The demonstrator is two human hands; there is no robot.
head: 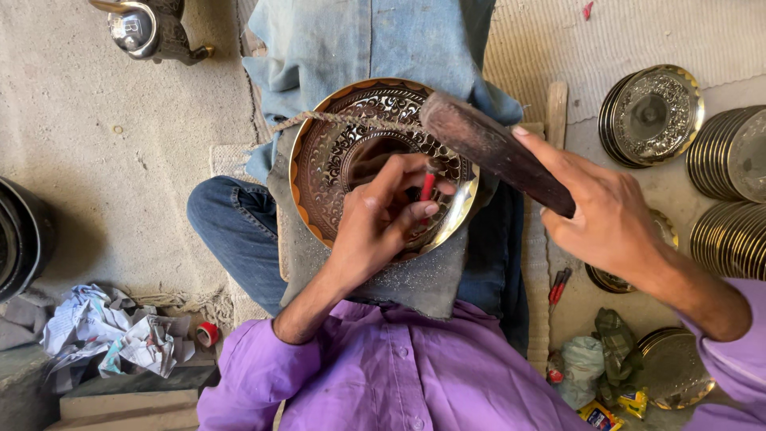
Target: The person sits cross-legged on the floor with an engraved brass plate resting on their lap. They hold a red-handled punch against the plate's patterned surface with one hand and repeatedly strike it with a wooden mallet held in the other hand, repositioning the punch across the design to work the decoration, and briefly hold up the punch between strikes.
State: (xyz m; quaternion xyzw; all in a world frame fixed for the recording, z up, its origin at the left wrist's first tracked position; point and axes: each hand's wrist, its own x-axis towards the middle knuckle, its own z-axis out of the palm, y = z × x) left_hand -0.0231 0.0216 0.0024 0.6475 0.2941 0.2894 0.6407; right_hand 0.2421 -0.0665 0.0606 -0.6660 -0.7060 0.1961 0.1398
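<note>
An engraved brass plate (pixel 343 136) with an orange rim rests on my lap over a grey cloth (pixel 415 275). My left hand (pixel 383 215) pinches a small red-handled chisel (pixel 428 185) upright against the plate's inner surface. My right hand (pixel 606 211) grips a dark wooden mallet (pixel 487 148), whose head hovers just above the chisel's top. A twisted cord (pixel 335 120) runs across the plate's upper part.
Stacks of engraved brass plates (pixel 650 116) and plain ones (pixel 730 152) lie at the right. A metal kettle (pixel 148 32) stands top left. Crumpled paper (pixel 112 331) and a red tape roll (pixel 207 334) lie bottom left. Red tools (pixel 558 286) and bags (pixel 598 363) lie bottom right.
</note>
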